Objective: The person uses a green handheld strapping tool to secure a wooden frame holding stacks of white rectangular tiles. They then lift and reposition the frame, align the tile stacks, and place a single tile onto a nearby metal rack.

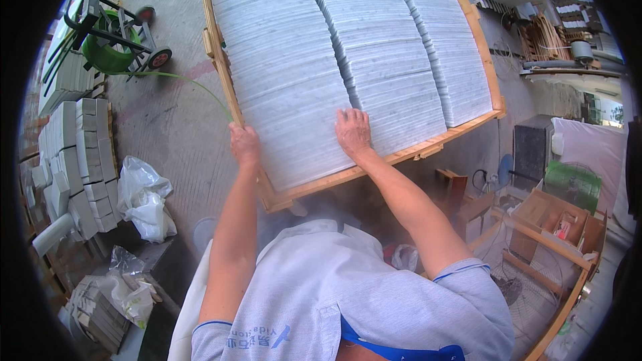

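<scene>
Hands apart (left at wooden frame, right on slabs).

Left fingers at green strap, wooden crate alongside; right fingers on pale slabs

Free above slabs; wooden frame alongside.

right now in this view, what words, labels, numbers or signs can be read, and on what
Grey shirt: blue lettering and an emblem; printed text I don't copy out.
Red-and-white item, lower right: any marking too small to read.
Pale slabs: no text visible.
</scene>
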A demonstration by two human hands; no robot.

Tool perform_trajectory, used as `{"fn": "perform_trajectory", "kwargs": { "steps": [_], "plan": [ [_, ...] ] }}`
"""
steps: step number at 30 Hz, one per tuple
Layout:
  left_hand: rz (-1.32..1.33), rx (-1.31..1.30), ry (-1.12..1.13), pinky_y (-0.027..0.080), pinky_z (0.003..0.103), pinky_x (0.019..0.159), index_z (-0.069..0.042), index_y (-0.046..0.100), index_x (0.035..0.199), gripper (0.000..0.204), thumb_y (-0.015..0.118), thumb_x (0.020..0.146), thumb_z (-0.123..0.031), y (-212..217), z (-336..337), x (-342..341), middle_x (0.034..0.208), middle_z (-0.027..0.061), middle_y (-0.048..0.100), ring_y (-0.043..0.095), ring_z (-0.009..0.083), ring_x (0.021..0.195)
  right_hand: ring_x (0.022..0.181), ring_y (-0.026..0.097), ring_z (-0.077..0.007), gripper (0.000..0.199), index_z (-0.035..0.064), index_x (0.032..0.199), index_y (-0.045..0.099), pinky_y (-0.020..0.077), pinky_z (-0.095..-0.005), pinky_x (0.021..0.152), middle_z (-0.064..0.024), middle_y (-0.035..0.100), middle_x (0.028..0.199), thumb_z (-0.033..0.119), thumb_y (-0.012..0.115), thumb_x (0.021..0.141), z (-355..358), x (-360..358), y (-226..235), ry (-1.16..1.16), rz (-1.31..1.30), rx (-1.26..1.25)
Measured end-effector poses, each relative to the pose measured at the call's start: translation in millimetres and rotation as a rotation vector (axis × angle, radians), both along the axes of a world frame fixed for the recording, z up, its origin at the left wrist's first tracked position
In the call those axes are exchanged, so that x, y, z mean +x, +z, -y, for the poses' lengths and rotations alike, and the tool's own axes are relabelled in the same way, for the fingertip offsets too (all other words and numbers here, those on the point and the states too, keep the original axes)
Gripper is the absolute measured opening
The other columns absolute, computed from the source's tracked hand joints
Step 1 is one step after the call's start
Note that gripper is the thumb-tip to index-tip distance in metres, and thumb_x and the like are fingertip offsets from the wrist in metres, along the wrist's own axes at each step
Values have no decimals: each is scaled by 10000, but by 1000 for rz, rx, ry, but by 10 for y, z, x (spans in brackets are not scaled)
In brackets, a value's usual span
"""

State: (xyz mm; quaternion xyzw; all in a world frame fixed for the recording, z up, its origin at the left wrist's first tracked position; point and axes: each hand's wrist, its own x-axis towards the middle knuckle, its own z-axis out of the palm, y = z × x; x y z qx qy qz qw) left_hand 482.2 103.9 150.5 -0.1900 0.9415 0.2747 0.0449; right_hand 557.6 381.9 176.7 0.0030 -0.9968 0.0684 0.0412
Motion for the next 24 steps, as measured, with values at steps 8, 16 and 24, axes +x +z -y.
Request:
{"fn": "perform_trajectory", "kwargs": {
  "steps": [8,16,24],
  "plan": [
    [-5,-3,16,498,537,785,-3,482,1048,260,502,913,-225,-9,-6,1,998,280,637,627,472,890,1117,526,-310,266,27,1039,634,390,-475,964,-140,589,1150,205,628,841,-27,-87,7,55,-90,-13],
    [-12,-25,17,504,538,766,-15,478,1055,262,506,916,-235,-67,5,-2,967,278,648,633,471,869,1173,508,-309,287,-30,1000,632,378,-452,994,-158,586,1239,200,636,829,-28,-146,-43,111,-83,-29],
    [-49,-41,15,505,539,756,-28,460,1025,244,510,928,-247,-117,12,6,926,275,655,635,475,847,1085,529,-292,393,10,1123,587,398,-449,947,-124,581,1100,240,672,816,15,-275,-20,36,-18,-90]
  ]
}}
